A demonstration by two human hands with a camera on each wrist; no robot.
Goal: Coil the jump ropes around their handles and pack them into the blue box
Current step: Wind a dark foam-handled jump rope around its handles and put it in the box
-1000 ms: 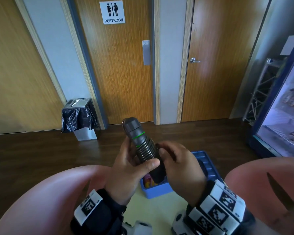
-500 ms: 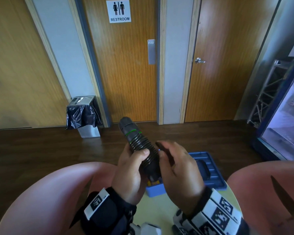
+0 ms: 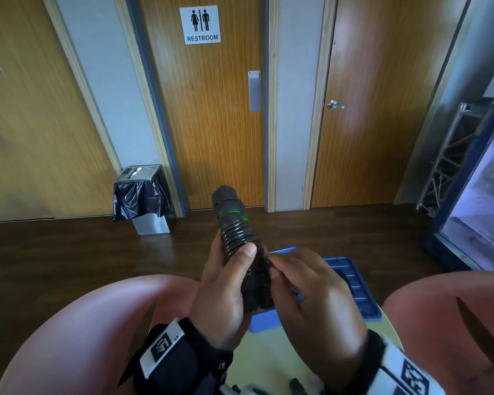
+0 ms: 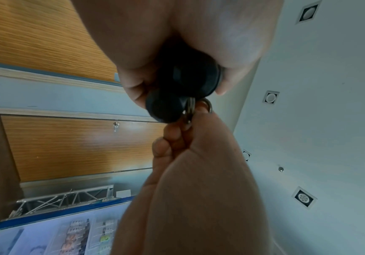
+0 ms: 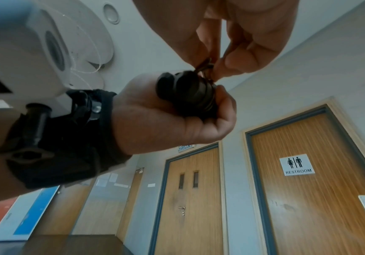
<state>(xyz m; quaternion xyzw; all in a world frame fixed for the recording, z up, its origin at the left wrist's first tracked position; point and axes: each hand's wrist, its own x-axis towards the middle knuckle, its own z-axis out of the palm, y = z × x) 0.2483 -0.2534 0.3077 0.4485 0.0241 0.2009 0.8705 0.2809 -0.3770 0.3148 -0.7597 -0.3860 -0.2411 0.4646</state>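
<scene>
**Q:** Hands first, what's each one doing?

**A:** Left hand (image 3: 226,292) is wrapped round the handles (image 3: 234,232), thumb pressed across the coils, so a full fist grip. The pair of black handles is tilted up and away from the person, green rings near the top end. Right hand (image 3: 311,295) is right against the lower end, thumb and fingers (image 5: 238,63) pinching the rope (image 5: 205,66) where it comes off the coil.

**Q:** How tight is the rope?

**A:** Dark coils sit snug side by side along the middle of the handles. The left wrist view shows the two round butt ends (image 4: 177,93) next to each other, with a small loop of rope between them and the right fingertips.

**Q:** And the box?

**A:** Blue box (image 3: 351,283) sits on the pale table (image 3: 268,363), directly under and behind the hands, so the hands block most of it. Can't tell what's inside.

**Q:** Anything else around?

**A:** Pink chairs (image 3: 77,332) on both sides, a restroom door (image 3: 211,124) ahead, a bin (image 3: 143,195) with a black liner to its left, a fridge (image 3: 479,203) at far right.
</scene>
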